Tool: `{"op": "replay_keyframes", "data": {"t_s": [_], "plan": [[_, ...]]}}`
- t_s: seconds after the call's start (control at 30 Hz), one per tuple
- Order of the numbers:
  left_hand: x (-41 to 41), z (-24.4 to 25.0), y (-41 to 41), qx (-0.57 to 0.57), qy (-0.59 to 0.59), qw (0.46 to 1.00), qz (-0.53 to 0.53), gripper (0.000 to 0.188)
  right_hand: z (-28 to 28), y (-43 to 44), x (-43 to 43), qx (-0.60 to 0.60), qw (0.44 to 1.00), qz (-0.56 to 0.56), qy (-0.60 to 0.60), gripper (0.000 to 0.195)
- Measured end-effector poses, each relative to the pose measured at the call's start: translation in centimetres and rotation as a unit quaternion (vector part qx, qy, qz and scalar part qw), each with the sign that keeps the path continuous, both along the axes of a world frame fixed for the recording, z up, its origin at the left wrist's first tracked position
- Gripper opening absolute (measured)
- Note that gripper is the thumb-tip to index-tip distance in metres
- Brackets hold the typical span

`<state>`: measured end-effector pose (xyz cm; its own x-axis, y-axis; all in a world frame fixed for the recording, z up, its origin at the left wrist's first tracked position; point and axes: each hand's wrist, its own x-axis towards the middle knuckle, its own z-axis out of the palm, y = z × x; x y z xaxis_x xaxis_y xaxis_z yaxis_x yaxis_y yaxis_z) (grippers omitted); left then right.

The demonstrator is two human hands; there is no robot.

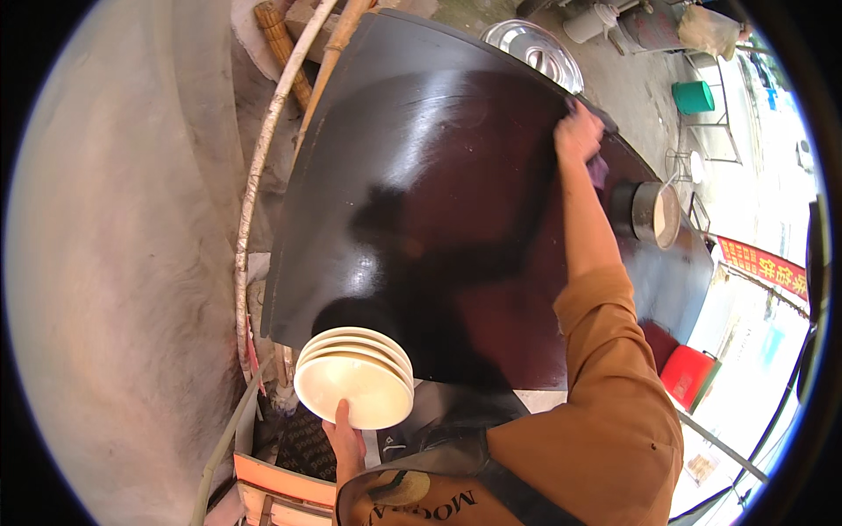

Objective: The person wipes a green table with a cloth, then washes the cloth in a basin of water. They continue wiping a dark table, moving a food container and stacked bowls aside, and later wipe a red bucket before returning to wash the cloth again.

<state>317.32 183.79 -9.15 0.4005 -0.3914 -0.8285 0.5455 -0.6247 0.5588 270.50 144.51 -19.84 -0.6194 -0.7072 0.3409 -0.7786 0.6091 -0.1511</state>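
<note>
A small stack of cream-coloured bowls (355, 388) is gripped at its lower rim by my left hand (345, 440), the thumb lying over the top bowl's inner face. The stack is tilted, beside the near left edge of a dark, glossy table (460, 197). At the far right edge of that table, my right arm is stretched out. My right hand (579, 135) presses a purple cloth (597, 172) against the surface there; the fingers are slightly blurred and partly hide the cloth.
A metal pot (656, 214) with a handle sticking out stands on the table's right part. Beyond the far edge is a round steel lid (536, 52). A green bucket (693, 97) and a red container (687, 378) lie farther right. Bamboo poles (276, 131) run along the left wall.
</note>
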Motion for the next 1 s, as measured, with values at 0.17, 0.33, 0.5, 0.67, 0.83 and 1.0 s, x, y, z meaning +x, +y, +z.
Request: {"op": "replay_keyframes", "data": {"t_s": [0.17,0.33,0.5,0.67,0.83,1.0], "plan": [[0.1,-0.7,0.2,-0.021,0.002,1.0,-0.015,0.041,0.8,-12.1,18.4,-0.052,0.965,0.248,-0.068,0.02],[-0.2,-0.8,0.5,-0.012,-0.007,1.0,0.008,0.042,1.9,-4.8,31.1,-0.065,0.857,0.486,-0.156,0.025],[-0.3,-0.8,-0.1,-0.036,-0.002,0.999,0.01,0.037,1.4,0.1,31.3,-0.051,0.665,0.718,-0.197,0.031],[-1.6,-0.6,-1.4,-0.032,0.0,0.999,0.024,0.038,2.5,-10.7,25.6,-0.072,0.772,0.629,-0.05,0.021],[-2.3,-0.7,-1.5,-0.011,-0.015,0.999,0.038,0.039,-0.4,-18.0,17.0,-0.13,0.91,0.393,0.015,0.019],[-2.6,-0.7,-1.6,-0.01,-0.005,0.999,0.047,0.039,0.4,-14.3,19.1,-0.121,0.942,0.313,-0.018,0.024]]}}
